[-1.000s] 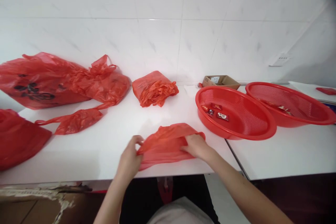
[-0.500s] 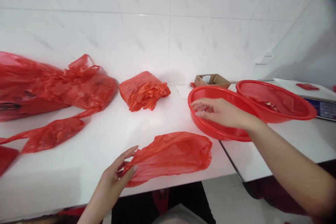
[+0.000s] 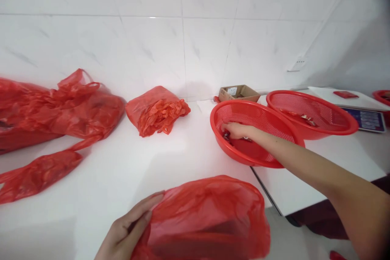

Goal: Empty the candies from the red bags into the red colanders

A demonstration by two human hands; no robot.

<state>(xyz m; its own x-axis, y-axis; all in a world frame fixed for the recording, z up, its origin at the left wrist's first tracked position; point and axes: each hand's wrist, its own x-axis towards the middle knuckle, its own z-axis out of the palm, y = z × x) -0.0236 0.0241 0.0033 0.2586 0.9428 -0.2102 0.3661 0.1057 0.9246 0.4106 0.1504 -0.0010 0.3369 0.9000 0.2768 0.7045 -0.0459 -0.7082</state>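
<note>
My left hand (image 3: 131, 223) pinches the rim of a thin red plastic bag (image 3: 207, 215), which hangs with its mouth spread over the table's front edge. Inside the near red basket (image 3: 256, 154), at the left end, my right hand (image 3: 234, 130) reaches down with fingers curled on small dark wrapped pieces (image 3: 227, 136). What exactly its fingers hold is too small to tell. A few more pieces lie beside the hand on the basket's bottom.
A second red basket (image 3: 332, 124) with some pieces stands behind, near a scale (image 3: 364, 120). A small cardboard box (image 3: 239, 92) is by the wall. Crumpled red bags (image 3: 158, 109) and filled red bags (image 3: 88, 109) lie to the left.
My right hand has gone from above the near basket down into it, its fingers closing. My left hand has brought the bag nearer, and the bag's mouth is wider. The view has shifted right.
</note>
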